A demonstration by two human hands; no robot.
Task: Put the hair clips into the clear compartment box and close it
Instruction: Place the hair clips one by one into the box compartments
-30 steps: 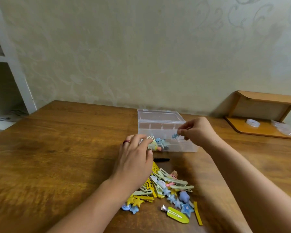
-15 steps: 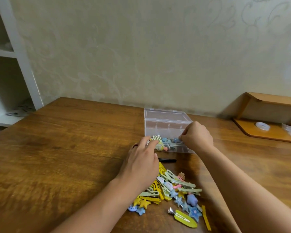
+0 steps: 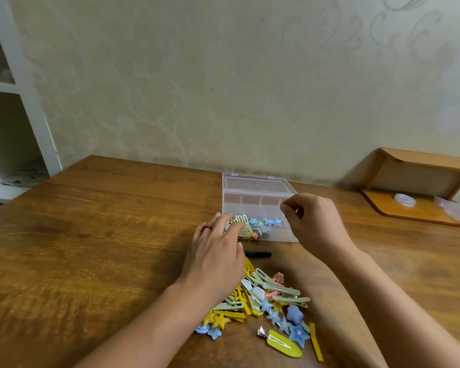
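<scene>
The clear compartment box (image 3: 252,201) stands open on the table, its lid (image 3: 255,185) tipped back. Several clips lie in its front compartments, among them a blue star clip (image 3: 273,222) and a pale looped clip (image 3: 241,218). My left hand (image 3: 215,258) lies flat with its fingertips on the box's front left corner; I see nothing gripped in it. Hovering over the box's right end, my right hand (image 3: 314,221) has its fingers curled and slightly apart, holding nothing. A pile of hair clips (image 3: 266,301) in yellow, green and blue lies between my forearms.
A black hair pin (image 3: 258,253) lies just in front of the box. A wooden corner shelf (image 3: 420,192) with a tape roll (image 3: 405,200) sits at the far right. White shelving (image 3: 16,107) stands at the left, past the table's edge.
My right hand held a blue clip pinched over the box; the clip now lies in the box and the fingers have let go and lifted. My left hand has stayed at the box's front corner.
</scene>
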